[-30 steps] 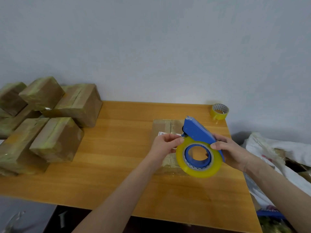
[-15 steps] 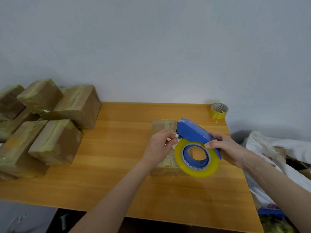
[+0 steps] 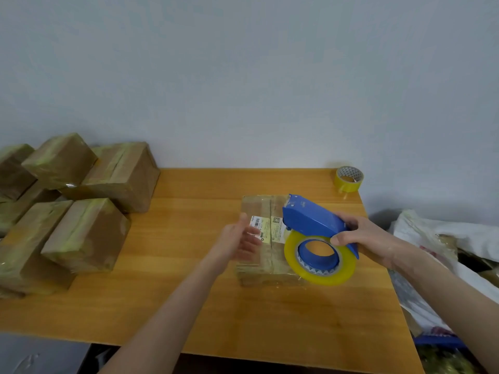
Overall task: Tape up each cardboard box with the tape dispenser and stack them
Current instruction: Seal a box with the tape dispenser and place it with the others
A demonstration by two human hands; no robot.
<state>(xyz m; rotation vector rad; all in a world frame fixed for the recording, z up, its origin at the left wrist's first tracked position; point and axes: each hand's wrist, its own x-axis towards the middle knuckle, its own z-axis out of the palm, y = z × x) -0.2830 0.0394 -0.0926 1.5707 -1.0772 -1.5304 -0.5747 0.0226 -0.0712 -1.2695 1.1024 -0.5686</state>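
Head view: we face a pale wall (image 3: pixel 243 76) and look down on a wooden bench (image 3: pixel 189 306) set against it. At the bench's left end we see a pile of taped boxes (image 3: pixel 89 233), brown cardboard wrapped in yellowish tape. They lie in two layers, and several are tilted against one another. Off the bench's right edge we see white sacks (image 3: pixel 432 230) lying crumpled.

Right of the bench's centre, a single cardboard box (image 3: pixel 259 206) lies flat, its top flaps meeting in a seam that runs away from us. Tape already shines on its near edge.

Above the right part of this box we see the tape dispenser (image 3: pixel 310 220), a blue shell with a yellow tape roll (image 3: pixel 324 276) on its hub. The dispenser's front tip points toward the wall. The right hand (image 3: pixel 361 236) grips the dispenser's rear, thumb on the near face and fingers curled over the top.

The left hand (image 3: pixel 237 238) is blurred, its fingers spread and loose over the left half of the box, holding nothing. We cannot tell whether it touches the cardboard.

A spare tape roll (image 3: pixel 348 179) stands at the far right corner of the bench, well apart from the box. A small printed label (image 3: pixel 266 230) sits across the box's seam, just beside the left fingertips.
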